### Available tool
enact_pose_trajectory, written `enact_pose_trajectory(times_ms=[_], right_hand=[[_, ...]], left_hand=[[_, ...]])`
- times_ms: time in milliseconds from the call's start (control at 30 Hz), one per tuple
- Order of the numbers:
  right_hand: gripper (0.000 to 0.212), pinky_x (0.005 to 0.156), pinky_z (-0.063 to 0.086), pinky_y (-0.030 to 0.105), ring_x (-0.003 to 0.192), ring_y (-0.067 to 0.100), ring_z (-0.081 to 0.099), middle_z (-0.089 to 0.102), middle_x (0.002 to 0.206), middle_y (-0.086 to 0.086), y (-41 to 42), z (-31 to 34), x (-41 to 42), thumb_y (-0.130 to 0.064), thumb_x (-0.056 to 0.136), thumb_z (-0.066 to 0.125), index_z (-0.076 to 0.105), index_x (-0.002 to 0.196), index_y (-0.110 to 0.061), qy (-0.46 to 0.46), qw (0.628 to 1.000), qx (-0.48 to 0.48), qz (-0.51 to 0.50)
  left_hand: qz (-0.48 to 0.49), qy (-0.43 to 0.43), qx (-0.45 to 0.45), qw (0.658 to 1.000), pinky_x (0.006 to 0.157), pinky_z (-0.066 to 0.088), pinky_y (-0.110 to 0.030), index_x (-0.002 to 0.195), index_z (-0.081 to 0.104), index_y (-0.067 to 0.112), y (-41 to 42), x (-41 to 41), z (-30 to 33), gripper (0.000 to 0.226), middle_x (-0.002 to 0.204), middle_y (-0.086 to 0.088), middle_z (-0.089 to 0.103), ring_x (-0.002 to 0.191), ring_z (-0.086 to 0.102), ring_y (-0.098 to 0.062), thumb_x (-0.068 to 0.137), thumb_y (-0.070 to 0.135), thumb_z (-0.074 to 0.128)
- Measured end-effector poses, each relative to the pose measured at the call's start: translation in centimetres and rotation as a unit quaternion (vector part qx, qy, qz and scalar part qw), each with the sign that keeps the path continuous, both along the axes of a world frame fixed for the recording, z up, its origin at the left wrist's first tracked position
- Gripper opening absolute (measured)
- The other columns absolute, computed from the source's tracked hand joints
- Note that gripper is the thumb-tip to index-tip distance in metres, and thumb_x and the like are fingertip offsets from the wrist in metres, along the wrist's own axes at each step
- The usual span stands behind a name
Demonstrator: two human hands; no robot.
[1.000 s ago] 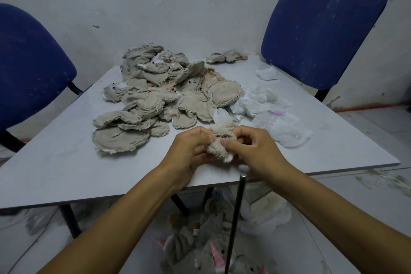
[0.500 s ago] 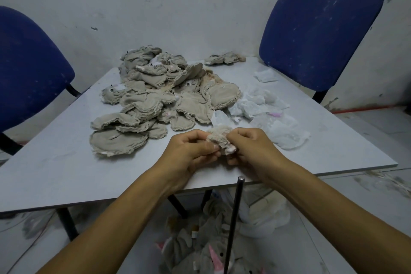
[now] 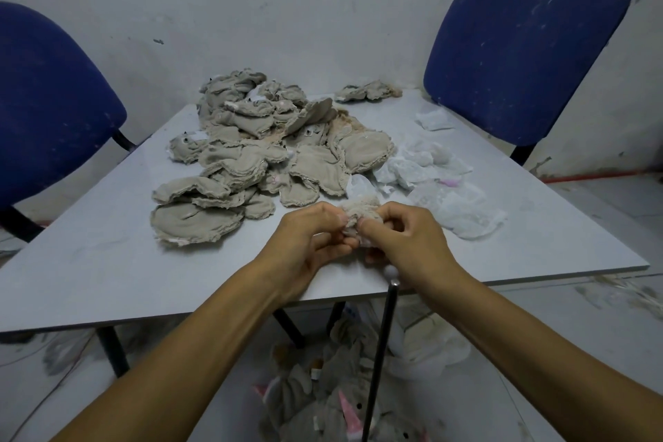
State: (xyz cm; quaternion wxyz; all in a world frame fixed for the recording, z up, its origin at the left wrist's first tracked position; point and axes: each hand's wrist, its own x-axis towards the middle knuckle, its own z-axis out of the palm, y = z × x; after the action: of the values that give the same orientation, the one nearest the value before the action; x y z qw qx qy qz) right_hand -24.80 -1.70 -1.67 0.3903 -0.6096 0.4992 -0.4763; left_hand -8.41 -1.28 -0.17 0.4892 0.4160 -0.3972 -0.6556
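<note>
A small beige plush fabric piece (image 3: 360,212) is bunched between both hands above the near part of the grey table (image 3: 89,262). My left hand (image 3: 308,240) pinches its left side with curled fingers. My right hand (image 3: 405,239) pinches its right side, thumb on top. A thin black rod (image 3: 382,352) with a white ball tip stands upright just under my right hand, at the table's front edge. The lower part of the fabric piece is hidden by my fingers.
A heap of beige fabric skins (image 3: 265,154) covers the table's middle and far side. White fabric pieces (image 3: 441,187) lie to the right. Two blue chairs (image 3: 523,47) (image 3: 46,97) flank the table. Grey and pink plush toys (image 3: 333,402) lie on the floor below.
Both hands have lifted the fabric piece slightly away from the rod and farther over the table, and the piece is bunched tighter. The rod's white tip shows again below my right hand.
</note>
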Motion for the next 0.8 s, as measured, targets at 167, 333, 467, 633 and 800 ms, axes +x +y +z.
enact_pose_trajectory(times_ms=[167,333,467,633,800], right_hand=[[0.024,0.056,0.050,0.036,0.053,0.017,0.062,0.057,0.054,0.000,0.2,0.0,0.4,-0.027,0.072,0.072,0.060,0.068,-0.007,0.007,1.000,0.019,-0.020],[0.024,0.056,0.049,0.022,0.059,0.009,0.059,0.060,0.062,0.000,0.4,0.4,-0.6,-0.022,0.090,0.068,0.064,0.067,-0.017,-0.051,0.994,0.065,0.071],[0.026,0.063,0.045,0.033,0.065,0.018,0.057,0.065,0.074,0.020,0.0,0.0,-0.5,-0.031,0.084,0.074,0.066,0.076,-0.008,0.018,0.999,0.033,0.017],[0.026,0.063,0.052,0.041,0.060,0.025,0.062,0.068,0.068,0.013,-0.3,0.0,0.1,-0.033,0.079,0.073,0.065,0.073,-0.009,0.032,0.999,0.010,-0.022],[0.018,0.066,0.061,0.044,0.063,0.025,0.070,0.066,0.060,0.005,-0.2,0.1,0.2,-0.027,0.075,0.073,0.067,0.070,-0.011,0.044,0.998,0.008,-0.050]], left_hand=[[0.017,-0.044,0.001,0.999,0.057,0.056,-0.021,0.073,0.061,0.006,-0.2,-0.2,0.1,0.019,0.065,-0.009,0.064,0.059,0.065,-0.017,0.090,-0.003,0.059],[0.045,-0.086,-0.013,0.995,0.051,0.054,-0.021,0.066,0.059,0.005,-0.2,-0.9,0.0,0.024,0.058,-0.008,0.061,0.050,0.062,-0.015,0.085,-0.010,0.063],[0.111,-0.141,-0.057,0.982,0.050,0.051,-0.024,0.064,0.060,0.007,-0.1,-2.0,-0.6,0.023,0.056,-0.008,0.060,0.050,0.058,-0.019,0.080,-0.007,0.069],[0.098,-0.146,-0.118,0.977,0.069,0.050,-0.036,0.063,0.064,0.016,0.3,-1.5,-1.4,0.021,0.065,-0.009,0.058,0.062,0.059,-0.022,0.077,0.001,0.068],[0.089,-0.200,-0.175,0.960,0.081,0.055,-0.052,0.074,0.067,0.015,1.0,-1.1,-1.8,0.016,0.063,-0.003,0.056,0.069,0.060,-0.025,0.082,0.003,0.074]])
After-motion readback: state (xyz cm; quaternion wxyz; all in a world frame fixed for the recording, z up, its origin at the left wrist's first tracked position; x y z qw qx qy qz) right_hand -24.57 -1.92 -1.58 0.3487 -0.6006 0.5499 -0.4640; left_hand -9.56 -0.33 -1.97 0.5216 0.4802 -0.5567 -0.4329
